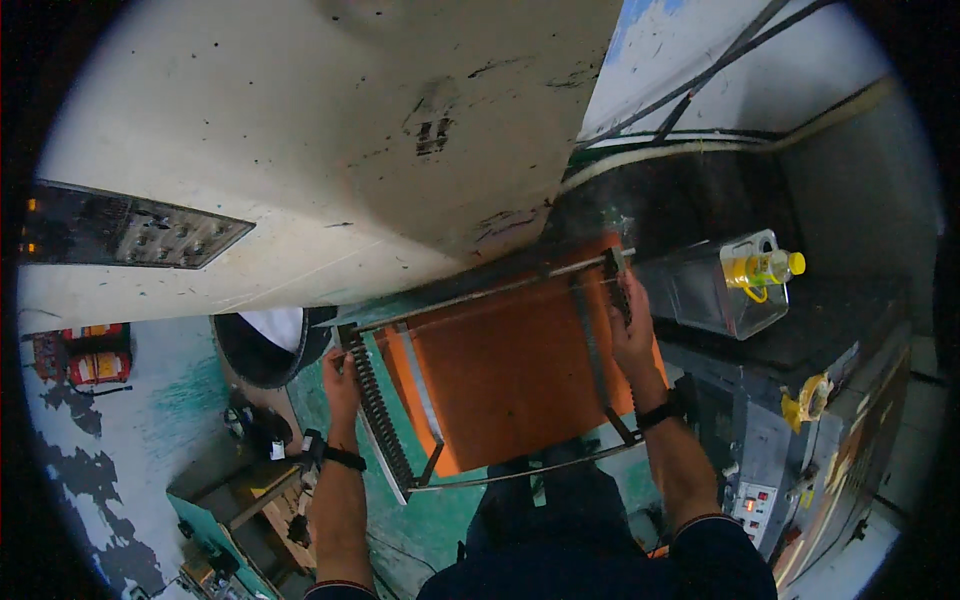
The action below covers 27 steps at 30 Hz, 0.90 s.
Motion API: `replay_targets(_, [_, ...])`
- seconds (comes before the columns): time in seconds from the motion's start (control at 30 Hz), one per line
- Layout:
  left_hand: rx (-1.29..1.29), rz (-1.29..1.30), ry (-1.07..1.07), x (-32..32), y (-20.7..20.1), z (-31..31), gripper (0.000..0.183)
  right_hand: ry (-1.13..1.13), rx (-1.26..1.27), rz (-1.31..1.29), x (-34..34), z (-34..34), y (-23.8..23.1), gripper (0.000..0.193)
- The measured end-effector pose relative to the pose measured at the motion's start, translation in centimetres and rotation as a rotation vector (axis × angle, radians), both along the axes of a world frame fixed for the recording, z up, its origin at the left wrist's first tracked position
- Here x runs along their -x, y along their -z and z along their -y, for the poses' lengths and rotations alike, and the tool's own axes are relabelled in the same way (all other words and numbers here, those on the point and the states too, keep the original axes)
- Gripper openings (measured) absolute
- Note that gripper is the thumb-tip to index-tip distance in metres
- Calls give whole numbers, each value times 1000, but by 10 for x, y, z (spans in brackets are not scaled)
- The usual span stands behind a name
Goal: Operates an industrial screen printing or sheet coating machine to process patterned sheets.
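Head view — left hand (341, 380) and right hand (632, 328) grasp the frame's (383, 422) edges — floor (313, 395) left, jug (698, 290) near right.

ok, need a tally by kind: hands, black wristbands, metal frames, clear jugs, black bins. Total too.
Hands: 2 (left hand, right hand)
Black wristbands: 2 (left wristband, right wristband)
Metal frame: 1
Clear jug: 1
Black bin: 1
Total: 7
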<state>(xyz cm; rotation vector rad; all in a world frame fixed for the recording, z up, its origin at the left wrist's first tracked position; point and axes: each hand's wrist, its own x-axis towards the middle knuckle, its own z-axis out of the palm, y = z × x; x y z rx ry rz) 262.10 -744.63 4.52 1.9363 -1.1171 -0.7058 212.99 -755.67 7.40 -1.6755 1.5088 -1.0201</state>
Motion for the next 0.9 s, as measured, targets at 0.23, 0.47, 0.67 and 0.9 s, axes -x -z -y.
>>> replay_targets(0.23, [8,-129,2,2,6,-4,28,28,48,72,0,14,0,57])
replay_targets(0.47, [13,-169,-53,5,20,1,31,94,-53,368,-4,10,18,63])
replay_targets(0.67, [19,-337,-102,9,15,5,36,193,85,427,-6,40,-22,53])
replay_targets(0.9, [-72,-317,-276,10,9,-4,41,-76,-57,84,-52,89,-40,25])
